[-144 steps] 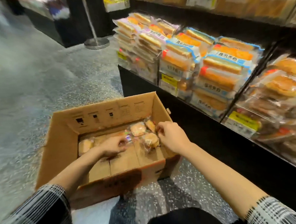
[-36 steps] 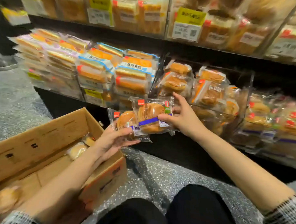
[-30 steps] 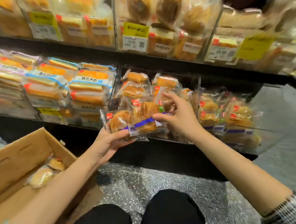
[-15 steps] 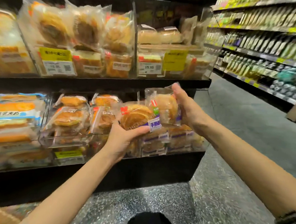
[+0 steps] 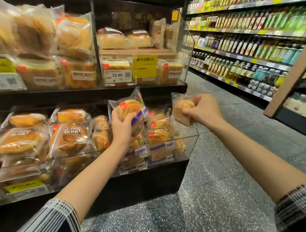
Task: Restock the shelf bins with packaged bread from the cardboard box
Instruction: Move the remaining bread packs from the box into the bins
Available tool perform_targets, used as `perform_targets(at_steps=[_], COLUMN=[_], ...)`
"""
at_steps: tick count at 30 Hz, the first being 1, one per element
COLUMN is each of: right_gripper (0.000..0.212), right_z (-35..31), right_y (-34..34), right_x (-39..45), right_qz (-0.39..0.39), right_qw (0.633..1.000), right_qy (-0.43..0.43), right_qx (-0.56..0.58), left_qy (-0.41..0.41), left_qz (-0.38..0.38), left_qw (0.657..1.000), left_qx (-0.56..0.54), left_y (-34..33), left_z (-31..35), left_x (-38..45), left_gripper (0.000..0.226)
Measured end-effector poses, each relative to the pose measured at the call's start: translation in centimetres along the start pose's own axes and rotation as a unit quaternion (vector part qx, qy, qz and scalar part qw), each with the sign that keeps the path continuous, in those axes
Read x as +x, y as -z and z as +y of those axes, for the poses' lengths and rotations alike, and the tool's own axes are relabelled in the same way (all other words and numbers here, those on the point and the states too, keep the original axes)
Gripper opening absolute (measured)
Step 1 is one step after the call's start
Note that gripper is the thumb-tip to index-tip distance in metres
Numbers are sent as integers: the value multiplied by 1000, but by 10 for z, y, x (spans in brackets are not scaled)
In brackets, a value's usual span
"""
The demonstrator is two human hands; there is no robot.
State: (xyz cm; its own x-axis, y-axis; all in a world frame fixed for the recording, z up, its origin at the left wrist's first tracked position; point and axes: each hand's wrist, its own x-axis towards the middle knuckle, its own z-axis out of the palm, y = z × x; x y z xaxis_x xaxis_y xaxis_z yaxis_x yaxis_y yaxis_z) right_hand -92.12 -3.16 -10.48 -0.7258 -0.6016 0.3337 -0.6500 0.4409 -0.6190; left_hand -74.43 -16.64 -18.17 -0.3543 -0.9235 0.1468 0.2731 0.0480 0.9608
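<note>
Holding: two packets of bread, one in each hand, in front of the lower shelf.
Left hand [image 5: 121,127]: fingers curled round a round bread packet [image 5: 131,107], gripped from below and tipped upright over the clear end bin [image 5: 191,139]; judged, that angle lets it slide in on edge among the packets already there.
Right hand [image 5: 203,109]: fingers and thumb pinch a second bread packet [image 5: 182,110] by its side, held just off the bin's right end, above and clear of its rim; it looks to be waiting its turn. The hand is blurred, so finger detail is unsure.
Grip state: both grips are closed on their packets, neither slack.
End bin contents: several like packets with purple-and-white labels, stacked at angles and reaching near the front wall's top.
Neighbouring bin [image 5: 43,164]: to the left, other flat round breads in orange-trimmed wrappers, stacked.
Upper shelf bins [image 5: 115,71]: sliced loaves and buns behind a price tag and yellow label.
Cardboard box: not in view now.
Progress: judged mid-task, with two packets about to go into the bin.
Risk: the bin is crowded, so a packet laid on top could slip forward over the wall.
Background: bottle shelves [image 5: 246,49] across the aisle.
</note>
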Motion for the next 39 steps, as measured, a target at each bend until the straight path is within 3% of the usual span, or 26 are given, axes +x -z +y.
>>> perform_targets(at_steps=[2,6,8,15,18,21,27,30,33,36,39], right_gripper=[22,22,16,44,33,31,24,36,44,38,31], right_z=[7,17,19,35,40,41,33,23,13,7,0], right_y=[-12,-41,-57,-105,-117,-127,-125,-114,-95,-76,-74], right_x=[6,21,28,55,67,71,76,78,73,56,34], right_qz=[9,9,14,36,31,34,-82,-150,-192,-151,-14], right_qw=[999,990,990,988,996,990,968,941,938,953,964], right_qy=[4,7,8,35,5,20,14,20,21,12,54], right_qx=[-45,-138,-142,-148,-89,-136,-236,-302,-286,-262,-262], left_qy=[5,17,11,-2,-7,-7,-27,-35,-39,-40,-44], left_qz=[8,4,-5,-14,-12,-10,-24,-24,-22,-24,-26], left_qw=[1000,998,997,995,994,994,993,992,990,990,988], left_qx=[14,59,78,101,108,111,110,120,130,130,148], left_y=[-2,1,2,2,0,1,1,0,0,0,1], left_z=[-11,-28,-30,-37,-38,-38,-36,-35,-33,-33,-33], left_x=[8,15,17,21,20,21,17,17,15,14,15], left_gripper=[55,55,57,56,56,55,50,52,52,53,60])
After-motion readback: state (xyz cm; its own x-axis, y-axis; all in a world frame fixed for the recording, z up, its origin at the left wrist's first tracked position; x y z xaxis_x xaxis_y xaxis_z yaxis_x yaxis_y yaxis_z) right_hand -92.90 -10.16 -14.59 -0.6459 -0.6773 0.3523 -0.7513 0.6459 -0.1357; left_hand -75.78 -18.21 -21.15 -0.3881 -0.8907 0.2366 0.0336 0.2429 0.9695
